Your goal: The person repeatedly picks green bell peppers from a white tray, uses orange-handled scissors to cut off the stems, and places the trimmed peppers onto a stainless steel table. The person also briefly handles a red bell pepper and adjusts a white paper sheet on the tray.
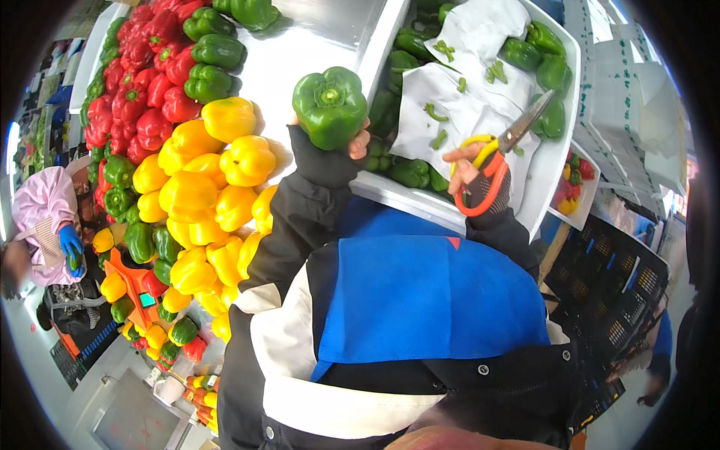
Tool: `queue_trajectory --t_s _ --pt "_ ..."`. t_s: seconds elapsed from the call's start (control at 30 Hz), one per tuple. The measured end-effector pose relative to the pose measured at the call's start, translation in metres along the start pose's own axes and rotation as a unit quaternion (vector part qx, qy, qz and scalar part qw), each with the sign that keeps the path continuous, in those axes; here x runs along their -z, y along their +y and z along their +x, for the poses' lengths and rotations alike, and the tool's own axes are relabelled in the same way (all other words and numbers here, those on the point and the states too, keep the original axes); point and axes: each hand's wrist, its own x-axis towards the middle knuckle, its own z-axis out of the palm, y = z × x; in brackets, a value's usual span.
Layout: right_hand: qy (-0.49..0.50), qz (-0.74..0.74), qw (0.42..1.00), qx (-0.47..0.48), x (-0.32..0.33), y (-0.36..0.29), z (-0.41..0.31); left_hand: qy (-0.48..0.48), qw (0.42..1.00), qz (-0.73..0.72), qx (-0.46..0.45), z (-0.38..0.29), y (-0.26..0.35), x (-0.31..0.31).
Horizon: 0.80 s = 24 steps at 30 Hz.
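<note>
My left hand (360, 140) grips a large green bell pepper (331, 108), its stem end turned up toward me. The pepper hides most of the fingers. In my right hand (469, 166) is a pair of scissors (498, 152) with orange and yellow handles, the metal blades pointing away to the upper right. Both hands are over or beside a white foam box (572, 62) of green bell peppers (550, 119). White paper (433, 101) covers part of them, and several cut green stems (436, 112) lie on it.
Left of the box, a metal table (315, 39) carries piles of yellow bell peppers (188, 194) and red bell peppers (152, 84). An orange scale (132, 292) stands among peppers. At far left is a co-worker in pink (48, 211). Black crates (607, 281) and stacked foam boxes (613, 95) stand to the right.
</note>
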Motion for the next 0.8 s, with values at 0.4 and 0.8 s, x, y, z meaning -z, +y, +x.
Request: queue_trajectory --t_s 0.4,0.8 --pt "0.103 -0.015 0.994 -0.035 0.04 0.021 -0.022 0.172 0.557 0.745 -0.324 0.056 0.207 -0.029" --pt "0.133 -0.006 0.99 -0.055 0.059 0.025 -0.029 -0.131 0.96 0.247 -0.022 0.077 0.158 -0.019"
